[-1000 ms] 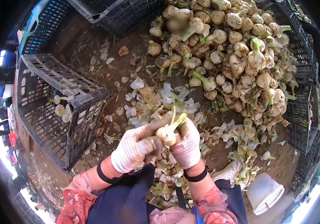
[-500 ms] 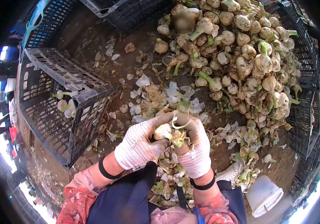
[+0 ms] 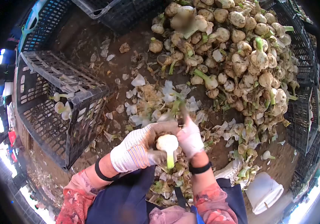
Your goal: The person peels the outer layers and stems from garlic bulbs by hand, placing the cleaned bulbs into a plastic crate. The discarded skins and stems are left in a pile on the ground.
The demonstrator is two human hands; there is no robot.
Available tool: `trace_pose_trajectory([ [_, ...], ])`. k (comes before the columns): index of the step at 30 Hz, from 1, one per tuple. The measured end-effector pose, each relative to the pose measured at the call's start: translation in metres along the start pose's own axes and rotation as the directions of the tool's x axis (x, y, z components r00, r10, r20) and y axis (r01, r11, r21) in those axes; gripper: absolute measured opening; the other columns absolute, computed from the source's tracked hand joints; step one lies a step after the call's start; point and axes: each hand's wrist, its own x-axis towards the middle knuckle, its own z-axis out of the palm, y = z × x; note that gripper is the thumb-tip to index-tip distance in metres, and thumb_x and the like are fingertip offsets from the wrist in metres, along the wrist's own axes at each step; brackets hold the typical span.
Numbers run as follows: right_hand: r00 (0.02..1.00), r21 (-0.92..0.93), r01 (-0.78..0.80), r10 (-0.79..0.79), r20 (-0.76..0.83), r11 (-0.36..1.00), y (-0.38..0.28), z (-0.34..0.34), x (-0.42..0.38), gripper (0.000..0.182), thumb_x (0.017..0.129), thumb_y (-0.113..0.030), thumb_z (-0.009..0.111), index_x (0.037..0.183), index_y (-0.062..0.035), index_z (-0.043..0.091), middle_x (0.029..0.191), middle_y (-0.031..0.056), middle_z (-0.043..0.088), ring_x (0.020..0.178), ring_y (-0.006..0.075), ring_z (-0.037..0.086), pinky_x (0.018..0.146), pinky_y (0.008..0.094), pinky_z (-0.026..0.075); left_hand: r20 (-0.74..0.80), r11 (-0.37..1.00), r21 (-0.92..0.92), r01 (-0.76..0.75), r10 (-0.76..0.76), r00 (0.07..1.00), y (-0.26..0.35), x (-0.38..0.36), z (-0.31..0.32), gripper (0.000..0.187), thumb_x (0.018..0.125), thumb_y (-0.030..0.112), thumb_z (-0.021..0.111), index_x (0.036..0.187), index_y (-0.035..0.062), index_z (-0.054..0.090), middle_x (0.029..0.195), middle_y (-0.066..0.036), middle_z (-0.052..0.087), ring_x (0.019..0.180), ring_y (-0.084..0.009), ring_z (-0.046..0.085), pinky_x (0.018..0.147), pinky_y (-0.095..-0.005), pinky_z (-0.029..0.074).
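A peeled white garlic bulb [image 3: 167, 143] with a short green stem pointing toward me sits in my left hand [image 3: 139, 147]. The thumb and fingers of that gloved hand close around the bulb from the left. Just beside it on the right is my right hand [image 3: 190, 139], also gloved, with its fingers blurred by motion and pointing away from me. Beyond both hands lies a litter of loose garlic skins [image 3: 148, 99] on the ground, with a blurred green and pale scrap [image 3: 176, 108] near my right fingertips.
A large heap of unpeeled garlic [image 3: 242, 63] fills the far right, against black crates [image 3: 303, 115]. At left, a tilted black crate [image 3: 89, 123] holds a few clean bulbs [image 3: 63, 109]. A white bucket [image 3: 262, 190] lies on its side at lower right.
The outer skins have come off the bulb, leaving it smooth and white with its stem turned toward me. My right hand has moved off the bulb.
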Motion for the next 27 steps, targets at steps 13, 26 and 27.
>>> trace_pose_trajectory([
  [13, 0.994, 0.440, -0.079, 0.040, 0.097, 0.894, -0.054, -0.008, -0.062, 0.041, 0.090, -0.001, 0.066, 0.130, 0.0016, 0.058, 0.120, 0.0107, 0.066, 0.108, 0.0183, 0.063, 0.095, 0.0314, 0.050, -0.174, 0.914, 0.374, 0.157, -0.098, 0.980, 0.019, -0.001, 0.007, 0.044, 0.088, 0.006, 0.067, 0.132, 0.0006, 0.059, 0.111, -0.014, 0.069, 0.096, -0.0251, 0.069, 0.086, -0.0323, 0.053],
  [26, 0.989, 0.052, 0.145, -0.145, -0.009, 0.988, -0.034, 0.006, -0.073, 0.037, 0.085, -0.002, 0.068, 0.121, -0.0001, 0.062, 0.111, 0.0142, 0.066, 0.104, 0.0244, 0.065, 0.091, 0.0334, 0.051, 0.030, 0.354, 0.928, -0.120, 0.250, 0.968, 0.009, 0.011, -0.005, 0.022, 0.084, 0.008, 0.064, 0.104, 0.0024, 0.070, 0.083, -0.016, 0.069, 0.071, -0.0322, 0.069, 0.065, -0.0376, 0.055],
  [27, 0.990, 0.052, 0.144, -0.144, -0.009, 0.988, -0.038, 0.006, -0.074, 0.037, 0.085, -0.002, 0.068, 0.121, -0.0001, 0.062, 0.111, 0.0142, 0.066, 0.104, 0.0244, 0.065, 0.091, 0.0334, 0.051, 0.030, 0.354, 0.928, -0.120, 0.249, 0.968, 0.011, 0.011, -0.006, 0.022, 0.084, 0.008, 0.064, 0.104, 0.0024, 0.070, 0.083, -0.016, 0.069, 0.071, -0.0322, 0.069, 0.065, -0.0376, 0.055],
])
